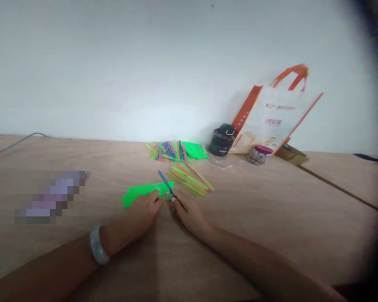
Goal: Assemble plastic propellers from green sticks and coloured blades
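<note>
A bright green ribbed piece (145, 191) lies flat on the table, with its right end near the middle of the view. My left hand (145, 212) rests on its near side, fingers closed down on it; part of the piece is hidden beneath. At that right end my right hand (189, 212) pinches the lower end of a thin blue strip (165, 181), which slants up and left across the green piece. The two hands nearly meet there. Just behind them sits a loose bunch of yellow, orange, green and pink strips (189, 178).
Farther back, a clear bag of coloured strips (176, 151) lies by the wall. To its right stand a black bottle (222, 140), a jar with a purple lid (260, 154) and a white-and-orange tote bag (274, 113). A blurred-out flat object (53, 197) lies left on the table (107, 167).
</note>
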Motion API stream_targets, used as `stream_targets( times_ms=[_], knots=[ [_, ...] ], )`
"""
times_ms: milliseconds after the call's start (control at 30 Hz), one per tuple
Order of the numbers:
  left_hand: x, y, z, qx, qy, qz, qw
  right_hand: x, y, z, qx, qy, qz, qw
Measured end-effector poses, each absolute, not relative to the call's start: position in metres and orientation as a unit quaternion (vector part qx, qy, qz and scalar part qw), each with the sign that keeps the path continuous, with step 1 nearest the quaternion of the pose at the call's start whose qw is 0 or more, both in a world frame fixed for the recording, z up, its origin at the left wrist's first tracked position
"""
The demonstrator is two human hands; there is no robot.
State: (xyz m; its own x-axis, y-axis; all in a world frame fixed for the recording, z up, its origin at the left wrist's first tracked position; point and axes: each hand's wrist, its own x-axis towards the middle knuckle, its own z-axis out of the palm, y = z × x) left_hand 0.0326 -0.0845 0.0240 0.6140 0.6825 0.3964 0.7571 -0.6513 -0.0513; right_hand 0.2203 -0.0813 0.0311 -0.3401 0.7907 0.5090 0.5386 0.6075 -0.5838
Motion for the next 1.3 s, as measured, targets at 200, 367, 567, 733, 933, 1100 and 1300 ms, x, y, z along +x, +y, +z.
stream_targets(
  times_ms=[200,367,567,733,933,1100,1300],
  knots=[
    [0.033,-0.088,0.026,-0.889,-0.415,-0.166,0.101,0.219,-0.084,0.034,-0.409,-0.801,0.187,0.396],
    [0.03,-0.087,0.026,-0.892,-0.413,-0.15,0.107,0.218,-0.085,0.038,-0.401,-0.781,0.247,0.41],
    [0.037,-0.091,0.028,-0.891,-0.407,-0.168,0.114,0.222,-0.074,0.035,-0.409,-0.758,0.229,0.454],
    [0.025,-0.082,0.039,-0.873,-0.442,-0.172,0.112,0.231,-0.068,0.035,-0.447,-0.739,0.205,0.461],
    [-0.043,-0.035,0.05,-0.768,-0.617,-0.122,0.118,0.235,-0.066,0.033,-0.426,-0.774,0.168,0.436],
    [-0.07,-0.024,0.041,-0.737,-0.667,-0.053,0.098,0.239,-0.062,0.034,-0.426,-0.787,0.134,0.425],
    [-0.074,-0.023,0.041,-0.737,-0.667,-0.024,0.107,0.263,-0.045,0.037,-0.462,-0.798,0.012,0.386]
  ],
)
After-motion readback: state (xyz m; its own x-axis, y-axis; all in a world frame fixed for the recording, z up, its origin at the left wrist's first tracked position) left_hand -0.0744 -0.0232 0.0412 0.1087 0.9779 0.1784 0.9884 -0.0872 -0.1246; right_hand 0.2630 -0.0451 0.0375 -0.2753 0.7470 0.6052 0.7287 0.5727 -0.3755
